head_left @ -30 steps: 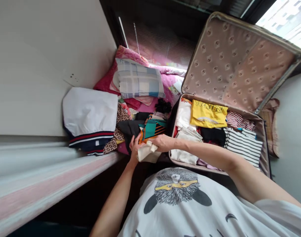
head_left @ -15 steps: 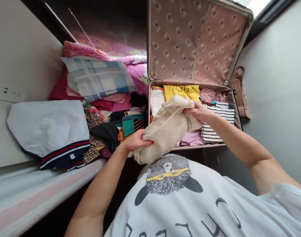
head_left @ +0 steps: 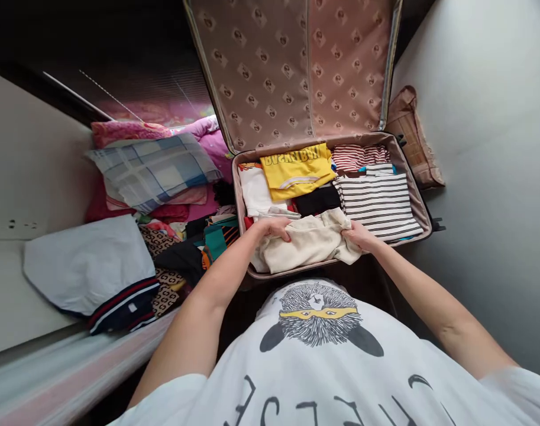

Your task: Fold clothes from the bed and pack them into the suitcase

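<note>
A cream-coloured folded garment (head_left: 307,242) lies along the near side of the open suitcase (head_left: 332,260), partly over its front edge; its exact kind is unclear. My left hand (head_left: 275,228) grips its left end, thumb on top. At its right end my right hand (head_left: 358,235) pinches the cloth. Behind it are a yellow printed shirt (head_left: 296,171), a white garment (head_left: 255,192) and a dark garment (head_left: 318,201). To the right sit a black-and-white striped garment (head_left: 378,204) and a red-and-white striped one (head_left: 361,158).
The patterned suitcase lid (head_left: 274,71) stands raised at the back. On the left are a plaid pillow (head_left: 158,168), a grey-white garment with a navy striped hem (head_left: 92,266) and a heap of mixed clothes (head_left: 176,254). A brown bundle (head_left: 414,142) leans by the right wall.
The cream garment has moved from above the suitcase down onto its near side and now lies straighter. Both hands went with it. The camera view has turned slightly right.
</note>
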`<state>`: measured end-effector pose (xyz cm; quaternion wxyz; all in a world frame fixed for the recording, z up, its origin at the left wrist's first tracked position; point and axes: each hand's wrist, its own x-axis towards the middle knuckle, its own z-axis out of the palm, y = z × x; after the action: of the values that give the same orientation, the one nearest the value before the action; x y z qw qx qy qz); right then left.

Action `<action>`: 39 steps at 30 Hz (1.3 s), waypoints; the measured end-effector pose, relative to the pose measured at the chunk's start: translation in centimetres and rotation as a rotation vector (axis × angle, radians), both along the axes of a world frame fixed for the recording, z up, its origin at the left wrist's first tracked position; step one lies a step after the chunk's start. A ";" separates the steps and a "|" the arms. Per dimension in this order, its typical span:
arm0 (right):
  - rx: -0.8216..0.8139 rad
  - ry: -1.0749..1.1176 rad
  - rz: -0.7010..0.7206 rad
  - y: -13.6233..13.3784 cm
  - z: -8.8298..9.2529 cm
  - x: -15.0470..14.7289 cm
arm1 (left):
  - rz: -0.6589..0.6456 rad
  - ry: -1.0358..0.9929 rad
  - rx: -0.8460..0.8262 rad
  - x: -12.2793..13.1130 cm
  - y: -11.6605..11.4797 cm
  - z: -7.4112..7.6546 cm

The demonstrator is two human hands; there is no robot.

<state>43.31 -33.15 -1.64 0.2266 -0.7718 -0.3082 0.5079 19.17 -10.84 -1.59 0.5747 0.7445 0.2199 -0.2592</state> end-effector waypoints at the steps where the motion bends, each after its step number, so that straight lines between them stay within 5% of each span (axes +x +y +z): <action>1: 0.005 -0.064 0.063 -0.1 0.1 0.2 | -0.023 0.012 0.059 0.1 0.1 0.4; 4: 0.007 -0.384 0.238 -0.5 1.2 0.2 | -0.035 0.090 0.389 -0.2 -1.0 2.0; 9: 0.231 -0.877 0.444 -1.9 3.8 -0.6 | 0.091 -0.002 1.014 -2.9 -6.6 3.5; 14: 0.072 -0.831 0.598 -3.4 3.5 0.7 | -0.104 -0.096 0.910 -6.0 -10.0 0.1; 17: -0.059 -0.720 0.639 -3.5 2.1 1.6 | -0.074 -0.038 0.893 -7.5 -10.2 -2.6; 19: 0.017 -0.694 0.628 -3.3 1.3 1.7 | -0.047 -0.038 0.893 -8.2 -10.3 -3.7; 23: 0.304 -0.789 0.693 -2.4 -0.2 0.6 | -0.003 -0.078 0.837 -8.6 -10.7 -4.9; 27: 0.231 -0.860 0.997 -0.6 -2.4 -1.0 | 0.032 -0.114 0.755 -7.8 -10.4 -5.9; 31: 0.174 -0.913 1.109 0.4 -3.2 -1.5 | 0.058 -0.164 0.697 -7.7 -9.8 -4.9; 34: 0.179 -0.980 1.122 0.4 -1.4 -1.7 | 0.288 -0.358 0.693 -10.0 -9.9 -2.9; 37: 0.247 -1.029 1.088 1.8 2.1 -3.5 | 0.832 -0.384 0.771 -15.3 -10.5 -2.2; 39: 0.342 -0.985 1.063 4.2 4.4 -6.3 | 1.154 -0.140 0.807 -19.6 -11.5 -3.3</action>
<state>37.00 -28.94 2.77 -0.0972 -0.6109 -0.7807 0.0891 -0.42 -22.29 -4.91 0.3122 0.6788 0.6209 0.2372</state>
